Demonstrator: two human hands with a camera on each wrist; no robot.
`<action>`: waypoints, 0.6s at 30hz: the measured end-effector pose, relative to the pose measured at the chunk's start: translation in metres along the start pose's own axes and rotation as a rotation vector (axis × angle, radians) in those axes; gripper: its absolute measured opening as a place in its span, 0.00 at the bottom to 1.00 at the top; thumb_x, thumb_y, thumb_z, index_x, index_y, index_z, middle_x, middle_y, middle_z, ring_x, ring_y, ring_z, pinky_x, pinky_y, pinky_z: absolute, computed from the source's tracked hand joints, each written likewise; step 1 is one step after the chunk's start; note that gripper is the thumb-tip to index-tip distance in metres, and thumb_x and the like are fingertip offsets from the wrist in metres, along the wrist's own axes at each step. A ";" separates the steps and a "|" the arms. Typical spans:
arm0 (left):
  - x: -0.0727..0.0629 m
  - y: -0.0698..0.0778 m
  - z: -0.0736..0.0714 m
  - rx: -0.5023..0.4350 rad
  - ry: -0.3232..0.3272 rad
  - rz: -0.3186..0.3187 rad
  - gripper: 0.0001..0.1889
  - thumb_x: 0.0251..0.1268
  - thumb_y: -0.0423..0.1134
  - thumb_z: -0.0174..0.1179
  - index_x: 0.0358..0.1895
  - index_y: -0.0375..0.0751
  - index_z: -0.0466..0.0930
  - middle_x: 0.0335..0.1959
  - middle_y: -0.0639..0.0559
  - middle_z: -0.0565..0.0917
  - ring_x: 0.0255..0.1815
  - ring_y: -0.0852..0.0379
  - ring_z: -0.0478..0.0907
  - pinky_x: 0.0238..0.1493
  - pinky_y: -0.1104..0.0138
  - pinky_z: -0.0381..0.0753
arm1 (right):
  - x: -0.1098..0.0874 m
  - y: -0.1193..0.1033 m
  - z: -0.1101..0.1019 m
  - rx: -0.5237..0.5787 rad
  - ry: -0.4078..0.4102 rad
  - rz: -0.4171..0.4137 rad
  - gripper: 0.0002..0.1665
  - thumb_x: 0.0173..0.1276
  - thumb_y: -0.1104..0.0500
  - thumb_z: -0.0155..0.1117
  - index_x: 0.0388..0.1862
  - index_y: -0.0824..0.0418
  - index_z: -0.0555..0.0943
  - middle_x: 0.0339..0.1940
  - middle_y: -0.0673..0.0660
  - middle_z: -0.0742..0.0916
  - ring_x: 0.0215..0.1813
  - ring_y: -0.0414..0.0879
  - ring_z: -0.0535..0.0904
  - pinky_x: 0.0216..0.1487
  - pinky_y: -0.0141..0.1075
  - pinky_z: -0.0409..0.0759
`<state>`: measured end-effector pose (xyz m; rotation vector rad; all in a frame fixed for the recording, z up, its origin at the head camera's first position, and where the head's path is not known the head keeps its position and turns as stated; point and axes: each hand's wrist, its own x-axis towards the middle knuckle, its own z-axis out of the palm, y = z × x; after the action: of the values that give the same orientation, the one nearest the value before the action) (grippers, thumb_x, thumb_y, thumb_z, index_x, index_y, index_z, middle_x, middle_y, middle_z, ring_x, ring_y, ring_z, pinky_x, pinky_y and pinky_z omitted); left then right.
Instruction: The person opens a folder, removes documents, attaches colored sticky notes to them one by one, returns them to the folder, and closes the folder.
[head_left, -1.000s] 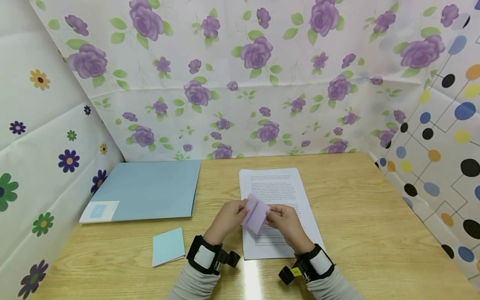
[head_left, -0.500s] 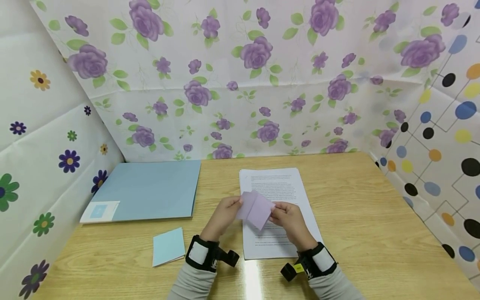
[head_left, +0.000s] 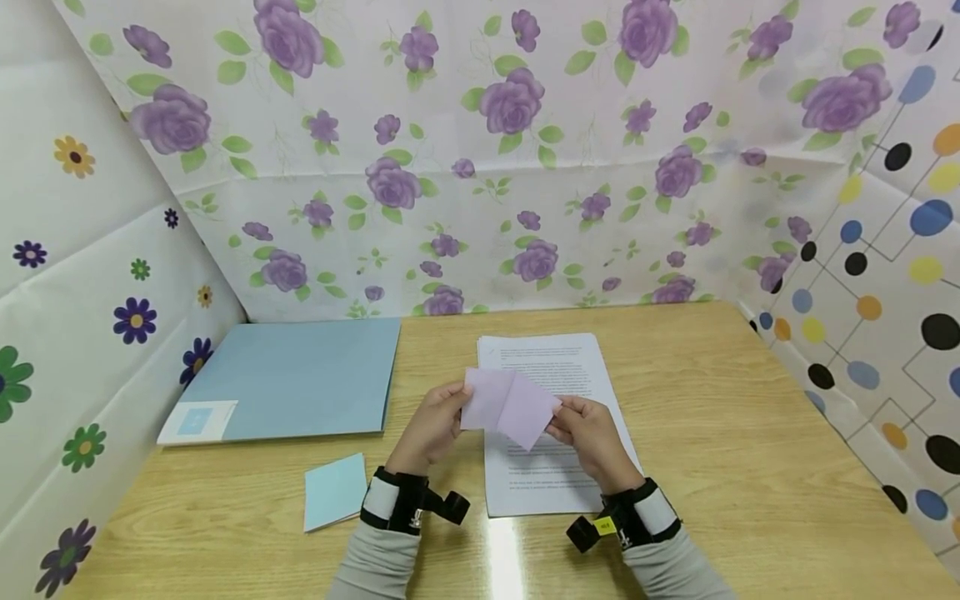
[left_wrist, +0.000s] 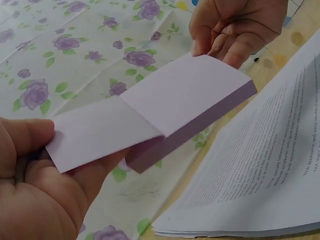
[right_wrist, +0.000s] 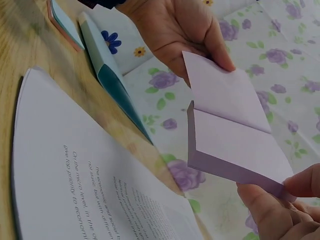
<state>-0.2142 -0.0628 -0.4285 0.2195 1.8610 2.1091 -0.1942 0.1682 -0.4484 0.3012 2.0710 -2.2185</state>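
Observation:
A lilac sticky note pad (head_left: 529, 410) hangs above the printed papers, gripped at its right corner by my right hand (head_left: 597, 440). Its top sheet (head_left: 489, 398) is lifted and folded back to the left. My left hand (head_left: 427, 429) pinches that sheet's outer edge between thumb and fingers. In the left wrist view the sheet (left_wrist: 102, 132) still joins the pad (left_wrist: 190, 95) along one edge. The right wrist view shows the pad's thick side (right_wrist: 230, 172), with my right thumb and fingers (right_wrist: 270, 212) at its corner.
A stack of printed papers (head_left: 540, 492) lies under the hands. To the left are a blue folder (head_left: 307, 379) with a white label and a small light-blue note pad (head_left: 333, 493). Patterned cloth (head_left: 465, 208) walls the wooden table (head_left: 735, 450) at the back and sides.
My left hand has moved left and slightly up, swinging the lilac top sheet wider open from the pad. My right hand has shifted slightly right with the pad.

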 end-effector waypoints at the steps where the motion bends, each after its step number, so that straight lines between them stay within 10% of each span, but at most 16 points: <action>1: 0.000 0.000 -0.001 -0.006 -0.003 0.005 0.24 0.85 0.34 0.37 0.66 0.13 0.67 0.41 0.56 0.85 0.37 0.71 0.80 0.40 0.78 0.81 | 0.000 -0.001 0.000 0.003 0.002 0.001 0.20 0.77 0.71 0.50 0.62 0.84 0.73 0.33 0.52 0.88 0.32 0.34 0.85 0.37 0.23 0.85; 18: 0.001 0.008 -0.010 -0.086 0.123 0.001 0.23 0.85 0.33 0.35 0.70 0.20 0.66 0.51 0.49 0.84 0.43 0.69 0.85 0.46 0.76 0.85 | 0.004 -0.005 -0.011 0.041 0.065 -0.029 0.20 0.77 0.71 0.49 0.61 0.84 0.74 0.31 0.52 0.89 0.32 0.34 0.86 0.38 0.24 0.86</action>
<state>-0.2193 -0.0725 -0.4220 0.0721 1.8308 2.2434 -0.1977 0.1799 -0.4452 0.3532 2.0761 -2.3003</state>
